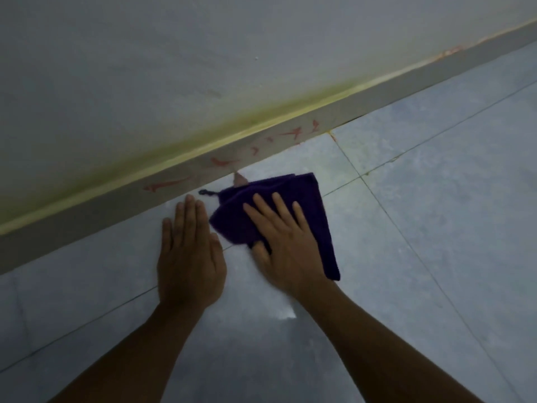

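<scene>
On the floor (pixel 406 216) by the wall (pixel 145 68), we have both hands down flat. Our left hand (pixel 190 257) rests palm-down on bare tile, fingers straight and close together. Their tips point at the skirting (pixel 101 210) and stop just short of it. It holds nothing.

Our right hand (pixel 286 248) lies just beside it, on the cloth (pixel 305 196). Its fingers are straight and slightly spread, pressing the fabric onto the tile. None of them curls round it, and the thumb lies along the cloth's near left edge.

We see the cloth as dark purple and folded into a rough wedge. Its far edge is near the skirting but apart from it, and its near corner sticks out past our right wrist. A small loop (pixel 205 192) hangs off its far left corner, just ahead of our left fingertips. The cloth's left corner sits just beside our left index finger; we cannot tell whether they touch.

Red marks (pixel 220 162) run along the skirting beyond the cloth. A small reddish smear (pixel 239 179) sits at the skirting's foot, too blurred for us to make out. A yellow-green stain (pixel 203 135) follows the top of the skirting and spreads up the wall. Grout lines (pixel 361 176) cross just right of the cloth.
</scene>
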Motion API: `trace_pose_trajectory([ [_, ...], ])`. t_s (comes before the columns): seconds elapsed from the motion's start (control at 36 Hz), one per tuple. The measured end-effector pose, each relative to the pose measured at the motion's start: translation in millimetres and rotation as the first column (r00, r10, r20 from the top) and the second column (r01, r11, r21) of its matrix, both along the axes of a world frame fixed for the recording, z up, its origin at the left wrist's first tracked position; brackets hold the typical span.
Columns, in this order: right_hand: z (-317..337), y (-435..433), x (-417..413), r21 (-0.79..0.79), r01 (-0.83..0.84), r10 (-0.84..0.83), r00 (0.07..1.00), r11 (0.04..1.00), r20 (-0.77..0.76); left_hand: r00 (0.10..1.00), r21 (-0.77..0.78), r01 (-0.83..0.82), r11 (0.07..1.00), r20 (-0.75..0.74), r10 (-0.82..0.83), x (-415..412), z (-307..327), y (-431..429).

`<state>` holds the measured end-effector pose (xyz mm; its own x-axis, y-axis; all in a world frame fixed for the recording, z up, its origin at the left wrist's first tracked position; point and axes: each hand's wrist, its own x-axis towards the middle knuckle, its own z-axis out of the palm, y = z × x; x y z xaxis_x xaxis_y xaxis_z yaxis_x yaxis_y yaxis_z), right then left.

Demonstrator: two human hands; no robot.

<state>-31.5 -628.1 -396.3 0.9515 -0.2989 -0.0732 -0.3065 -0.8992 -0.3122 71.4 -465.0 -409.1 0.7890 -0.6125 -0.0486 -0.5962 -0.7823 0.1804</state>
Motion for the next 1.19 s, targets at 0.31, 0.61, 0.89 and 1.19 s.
trace_pose_trajectory([
  [0.31,3.2,-108.8,-16.0,-0.014,0.538,-0.537,0.843,0.843,0.022,1.000,-0.038,-0.029,0.999,0.000,0.029,-2.6,-3.1,-1.4],
  [0.61,4.9,-36.4,19.2,0.042,0.133,-0.134,0.991,0.990,0.012,1.000,-0.005,-0.007,1.000,-0.006,0.007,0.4,-2.2,-0.2],
  [0.89,-2.0,-70.0,-10.4,-0.047,0.479,-0.479,0.878,0.877,0.006,0.999,-0.005,-0.053,0.999,-0.003,0.053,-2.0,-4.1,-3.1],
  [1.19,-0.2,-173.8,46.5,-0.051,0.652,-0.654,0.754,0.756,-0.054,0.999,-0.042,-0.039,0.998,0.008,0.039,-2.2,-7.6,-0.6],
])
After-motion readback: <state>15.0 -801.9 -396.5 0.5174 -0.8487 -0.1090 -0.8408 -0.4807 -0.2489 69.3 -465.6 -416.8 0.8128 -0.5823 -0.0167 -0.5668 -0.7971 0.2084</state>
